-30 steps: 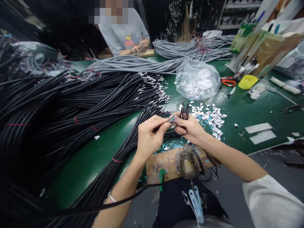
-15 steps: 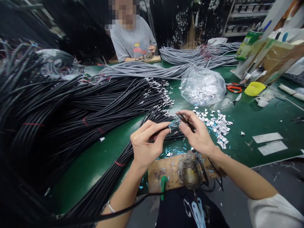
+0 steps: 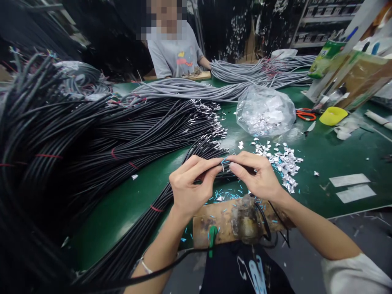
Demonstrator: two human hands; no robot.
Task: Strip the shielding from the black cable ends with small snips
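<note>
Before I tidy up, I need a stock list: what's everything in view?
Table: one, green, centre
Black cables: many, left half
Grey cables: many, far side and far left
Plastic bag: one, clear, beyond hands
Foil scraps: many, silvery, in bag and right of it, nearer
Scissors: one pair, orange-handled, right of bag
Yellow object: one, beside scissors
Pale strips: two, right
Green packet: one, upper right
Wooden board: one, brown, near edge
Co-worker: one, grey shirt, opposite
Blue wires: several, exact count unclear, between fingertips
Left hand: one, bare, gripping wires
Right hand: one, bare, at wire ends
</note>
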